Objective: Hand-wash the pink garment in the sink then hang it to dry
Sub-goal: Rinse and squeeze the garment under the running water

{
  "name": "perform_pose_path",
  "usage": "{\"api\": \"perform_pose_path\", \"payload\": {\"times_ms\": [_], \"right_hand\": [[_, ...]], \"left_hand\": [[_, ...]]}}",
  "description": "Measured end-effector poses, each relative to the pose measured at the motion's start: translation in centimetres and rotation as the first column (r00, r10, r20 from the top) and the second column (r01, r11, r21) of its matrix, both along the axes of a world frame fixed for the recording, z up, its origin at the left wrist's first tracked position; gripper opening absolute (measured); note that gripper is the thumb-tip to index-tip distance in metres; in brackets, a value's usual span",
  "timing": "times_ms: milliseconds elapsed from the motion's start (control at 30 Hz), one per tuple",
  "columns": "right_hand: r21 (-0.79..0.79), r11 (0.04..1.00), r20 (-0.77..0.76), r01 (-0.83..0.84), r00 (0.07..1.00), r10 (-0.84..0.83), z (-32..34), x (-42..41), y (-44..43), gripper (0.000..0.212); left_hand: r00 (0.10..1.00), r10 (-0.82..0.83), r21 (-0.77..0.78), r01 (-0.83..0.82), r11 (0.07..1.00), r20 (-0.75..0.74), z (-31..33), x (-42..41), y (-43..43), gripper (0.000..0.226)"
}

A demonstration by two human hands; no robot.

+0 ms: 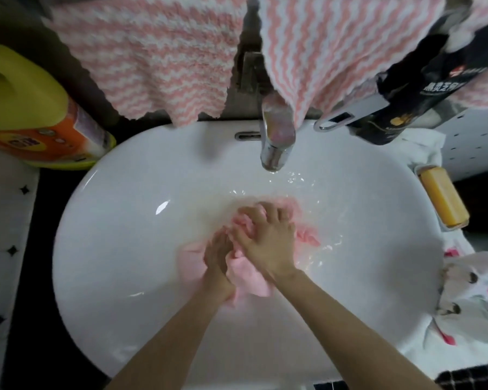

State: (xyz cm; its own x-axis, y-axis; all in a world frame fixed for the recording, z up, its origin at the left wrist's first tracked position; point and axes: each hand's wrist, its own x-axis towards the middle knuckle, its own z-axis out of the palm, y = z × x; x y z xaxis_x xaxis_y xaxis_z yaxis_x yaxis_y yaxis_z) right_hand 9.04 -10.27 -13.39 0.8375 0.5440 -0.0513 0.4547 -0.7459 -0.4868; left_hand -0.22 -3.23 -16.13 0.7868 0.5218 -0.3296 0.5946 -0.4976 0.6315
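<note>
The wet pink garment [245,274] lies bunched in shallow water at the bottom of the white sink [119,220]. My left hand [216,254] grips a fold of it on the left side. My right hand [268,237] lies over the bunch with its fingers curled into the cloth, partly covering my left fingers. Most of the garment is hidden under both hands; pink edges stick out to the left, right and front.
A chrome tap [276,136] hangs over the back of the sink. Pink-and-white striped towels [158,52] hang behind. A yellow detergent jug [31,114] stands at the left, a dark bottle [406,88] and a yellow soap bar [443,198] at the right.
</note>
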Motion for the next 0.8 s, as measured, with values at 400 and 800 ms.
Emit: {"api": "perform_pose_path", "payload": {"times_ms": [400, 800], "right_hand": [[-0.034, 0.993, -0.191, 0.115, 0.974, -0.119, -1.9, 4.1, 1.4, 0.047], [-0.236, 0.968, 0.047, -0.090, 0.993, 0.104, -4.3, 2.6, 0.1, 0.018]], "left_hand": [[0.994, -0.109, 0.095, 0.108, 0.990, 0.003, -1.4, 0.6, 0.7, 0.050], [0.991, -0.103, 0.043, 0.107, 0.993, -0.079, -0.3, 0.6, 0.8, 0.060]]}}
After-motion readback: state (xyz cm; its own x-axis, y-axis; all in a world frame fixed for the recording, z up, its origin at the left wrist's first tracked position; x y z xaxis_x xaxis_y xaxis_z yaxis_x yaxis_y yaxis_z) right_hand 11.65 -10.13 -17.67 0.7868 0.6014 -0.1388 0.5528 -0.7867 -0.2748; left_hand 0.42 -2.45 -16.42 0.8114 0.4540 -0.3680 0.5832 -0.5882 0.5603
